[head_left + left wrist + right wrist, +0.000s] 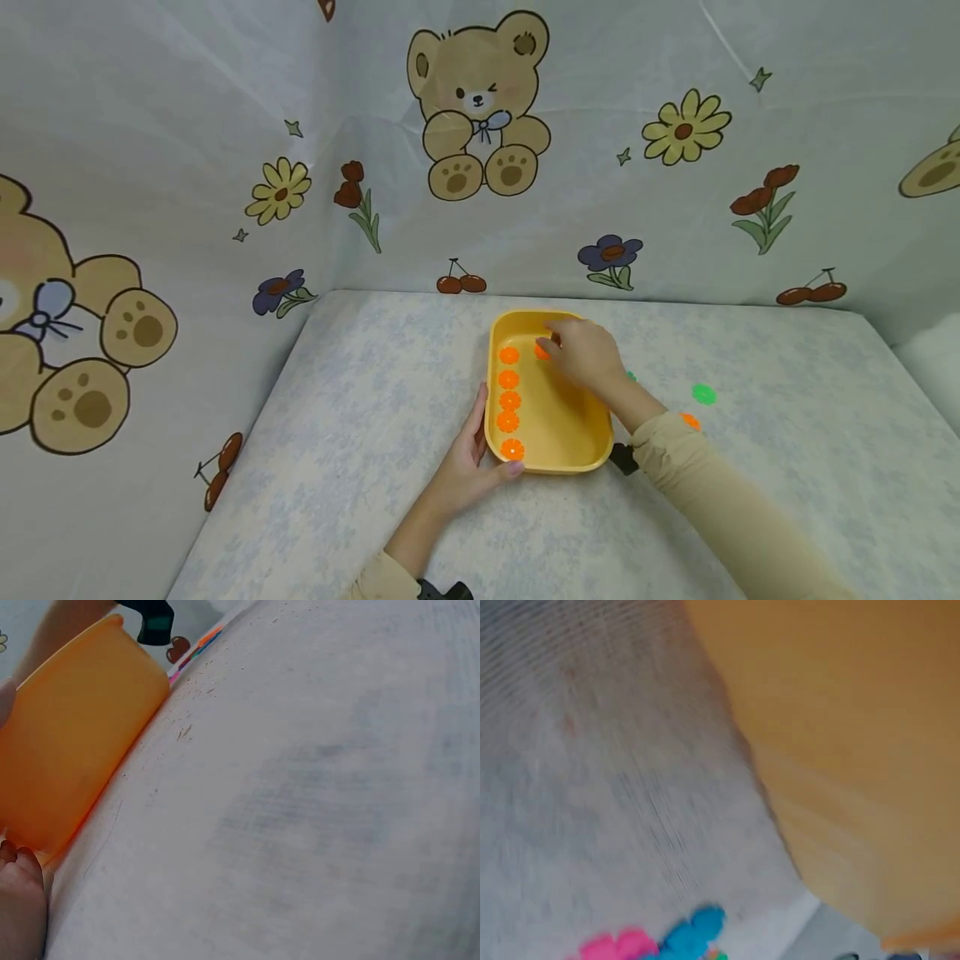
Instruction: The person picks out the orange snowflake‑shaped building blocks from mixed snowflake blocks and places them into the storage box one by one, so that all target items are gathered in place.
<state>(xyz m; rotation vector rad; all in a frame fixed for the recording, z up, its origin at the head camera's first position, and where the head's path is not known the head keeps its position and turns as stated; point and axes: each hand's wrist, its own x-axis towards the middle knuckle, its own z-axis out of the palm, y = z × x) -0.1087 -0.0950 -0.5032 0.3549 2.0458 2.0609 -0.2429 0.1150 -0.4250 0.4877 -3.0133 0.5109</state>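
Presently left hand (463, 477) grips yellow tub (561, 423) near-left corner; right hand (589, 354) at orange piece (541, 353) inside, cannot tell if pinching

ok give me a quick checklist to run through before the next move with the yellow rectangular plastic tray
1. Tray steadied: ok, the left hand holds its near left corner.
2. Five orange flower-shaped pieces lined up: ok, they form a rough column along the tray's left side.
3. Sixth orange piece released: cannot tell, the fingers of the right hand partly hide it.
4. Right hand out of the tray: not ok, it reaches in at the far end.
5. All pieces inside: not ok, a green flower-shaped piece and a partly hidden orange piece lie to the tray's right.
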